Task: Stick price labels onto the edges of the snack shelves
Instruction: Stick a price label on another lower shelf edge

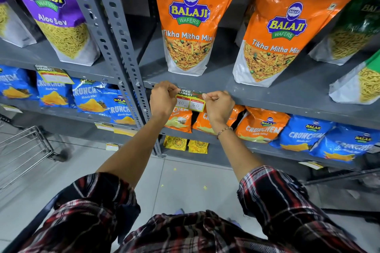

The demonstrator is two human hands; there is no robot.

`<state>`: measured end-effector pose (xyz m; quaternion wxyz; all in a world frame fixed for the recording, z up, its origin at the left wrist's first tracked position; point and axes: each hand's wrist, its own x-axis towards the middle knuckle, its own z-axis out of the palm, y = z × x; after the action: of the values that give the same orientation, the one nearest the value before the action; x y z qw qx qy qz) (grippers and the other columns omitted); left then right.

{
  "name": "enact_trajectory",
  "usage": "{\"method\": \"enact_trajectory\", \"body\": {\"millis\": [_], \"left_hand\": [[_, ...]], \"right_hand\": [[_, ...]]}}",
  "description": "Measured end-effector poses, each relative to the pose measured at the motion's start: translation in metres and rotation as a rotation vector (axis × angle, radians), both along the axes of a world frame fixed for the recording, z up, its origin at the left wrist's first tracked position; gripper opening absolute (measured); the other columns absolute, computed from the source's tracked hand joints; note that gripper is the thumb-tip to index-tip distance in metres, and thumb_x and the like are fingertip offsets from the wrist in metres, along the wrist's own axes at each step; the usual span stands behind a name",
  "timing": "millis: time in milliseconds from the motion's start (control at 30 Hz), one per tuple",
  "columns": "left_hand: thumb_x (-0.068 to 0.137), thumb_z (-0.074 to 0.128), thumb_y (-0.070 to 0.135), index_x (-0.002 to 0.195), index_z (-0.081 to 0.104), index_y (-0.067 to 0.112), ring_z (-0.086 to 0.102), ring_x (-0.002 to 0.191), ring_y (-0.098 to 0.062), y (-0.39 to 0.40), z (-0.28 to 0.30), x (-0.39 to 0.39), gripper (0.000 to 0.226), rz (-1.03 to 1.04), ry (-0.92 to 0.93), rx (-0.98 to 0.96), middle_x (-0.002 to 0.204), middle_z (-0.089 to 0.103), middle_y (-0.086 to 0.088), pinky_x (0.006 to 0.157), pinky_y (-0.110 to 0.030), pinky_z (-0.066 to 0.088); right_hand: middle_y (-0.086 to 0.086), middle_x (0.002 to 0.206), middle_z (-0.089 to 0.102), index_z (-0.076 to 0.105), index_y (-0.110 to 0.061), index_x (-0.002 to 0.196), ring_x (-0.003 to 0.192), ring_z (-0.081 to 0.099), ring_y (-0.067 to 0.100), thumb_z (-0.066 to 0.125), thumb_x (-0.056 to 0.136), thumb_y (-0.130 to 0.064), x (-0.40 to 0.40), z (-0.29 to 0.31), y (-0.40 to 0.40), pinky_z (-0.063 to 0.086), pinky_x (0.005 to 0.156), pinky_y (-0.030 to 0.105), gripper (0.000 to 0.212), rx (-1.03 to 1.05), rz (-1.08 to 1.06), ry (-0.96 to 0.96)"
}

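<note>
A price label [190, 100] with a "Super Market" header and handwritten 80 and 40 lies against the front edge of the grey shelf [273, 101], below an orange Tikha Mitha Mix bag [190, 20]. My left hand [163, 98] pinches the label's upper left corner. My right hand [219, 104] pinches its upper right corner. Both hands press the label's top against the shelf edge. Another price label [54, 75] hangs on the shelf edge to the left, under the purple Aloo Sev bag [55, 12].
A perforated grey upright [123, 51] stands just left of my left hand. Blue and orange Crunchem bags [261, 127] fill the shelf below. A wire trolley [26, 150] stands on the tiled floor at left. Several small yellow labels [103, 126] sit on lower shelf edges.
</note>
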<state>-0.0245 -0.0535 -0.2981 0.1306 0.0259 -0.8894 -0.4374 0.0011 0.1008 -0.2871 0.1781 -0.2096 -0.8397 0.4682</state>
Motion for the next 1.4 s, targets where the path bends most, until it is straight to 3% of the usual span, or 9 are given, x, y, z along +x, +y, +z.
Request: {"method": "enact_trajectory", "body": {"millis": [200,533,767,933,1000,1033,1167,1300,1400], "left_hand": [[0.085,0.066,0.012,0.086,0.067,0.011,0.062,0.088,-0.023,0.003,-0.005,-0.001,0.002,0.018,0.036,0.003,0.087,0.069,-0.005,0.074,-0.043,0.056],[0.089,0.063,0.017,0.084,0.067,0.010,0.059,0.087,-0.022,0.004,-0.008,-0.001,0.009,0.013,0.061,-0.011,0.087,0.070,-0.007,0.070,-0.034,0.049],[0.089,0.063,0.017,0.084,0.067,0.009,0.059,0.087,-0.024,0.008,-0.007,-0.002,0.010,0.047,0.055,0.011,0.086,0.070,-0.008,0.071,-0.037,0.051],[0.089,0.064,0.016,0.088,0.060,0.007,0.058,0.077,-0.019,0.013,-0.002,0.005,0.010,0.064,0.052,0.053,0.081,0.066,-0.008,0.066,-0.027,0.047],[0.085,0.068,0.012,0.091,0.045,0.011,0.055,0.067,-0.011,0.013,0.003,0.008,0.024,0.103,0.015,0.192,0.074,0.059,-0.002,0.057,-0.010,0.043],[0.082,0.071,0.012,0.091,0.039,0.013,0.053,0.065,-0.009,0.011,0.004,0.008,0.033,0.118,0.006,0.228,0.073,0.056,-0.002,0.055,-0.009,0.042],[0.078,0.075,0.015,0.091,0.040,0.013,0.055,0.074,-0.025,0.004,0.011,0.002,0.038,0.071,-0.018,0.123,0.083,0.057,-0.015,0.064,-0.033,0.046],[0.080,0.072,0.015,0.092,0.050,0.007,0.054,0.082,-0.030,0.003,0.008,-0.002,0.027,0.043,-0.029,0.021,0.088,0.057,-0.016,0.073,-0.049,0.050],[0.074,0.078,0.029,0.093,0.051,0.007,0.052,0.091,-0.030,0.001,0.009,-0.002,0.040,0.001,-0.039,-0.047,0.094,0.057,-0.015,0.078,-0.046,0.049]], "right_hand": [[0.004,0.078,0.066,0.069,-0.015,0.068,0.072,0.063,0.021,0.077,0.075,-0.023,0.001,-0.002,-0.001,0.054,0.063,0.034,0.013,0.016,0.007,0.033],[0.008,0.079,0.065,0.069,-0.014,0.069,0.077,0.061,0.026,0.075,0.077,-0.022,-0.001,-0.012,0.001,0.050,0.062,0.033,0.013,0.038,0.036,0.079],[0.008,0.081,0.065,0.063,-0.013,0.066,0.083,0.055,0.023,0.073,0.078,-0.023,-0.002,-0.013,-0.002,0.037,0.063,0.027,0.019,0.052,0.005,0.078],[0.010,0.082,0.064,0.061,-0.011,0.069,0.084,0.053,0.024,0.073,0.079,-0.024,-0.003,-0.013,-0.005,0.044,0.064,0.034,0.020,0.098,0.000,0.083],[0.010,0.081,0.063,0.056,-0.009,0.079,0.080,0.054,0.023,0.074,0.078,-0.027,-0.001,-0.011,-0.004,0.046,0.062,0.034,0.026,0.111,-0.004,0.081],[0.010,0.079,0.063,0.051,-0.008,0.085,0.076,0.055,0.022,0.075,0.076,-0.030,0.001,-0.009,-0.002,0.043,0.059,0.031,0.034,0.092,-0.016,0.079],[0.005,0.064,0.058,0.037,-0.012,0.086,0.062,0.053,0.021,0.079,0.070,-0.036,0.002,0.000,0.007,0.032,0.049,0.025,0.051,0.078,-0.032,0.048],[0.009,0.067,0.067,0.045,-0.011,0.088,0.065,0.063,0.028,0.078,0.069,-0.044,0.000,0.000,0.014,0.037,0.051,0.027,0.050,0.153,-0.009,0.013],[0.011,0.073,0.069,0.049,-0.010,0.094,0.070,0.065,0.029,0.075,0.072,-0.044,0.000,-0.001,0.015,0.038,0.052,0.027,0.048,0.224,0.049,0.004]]}}
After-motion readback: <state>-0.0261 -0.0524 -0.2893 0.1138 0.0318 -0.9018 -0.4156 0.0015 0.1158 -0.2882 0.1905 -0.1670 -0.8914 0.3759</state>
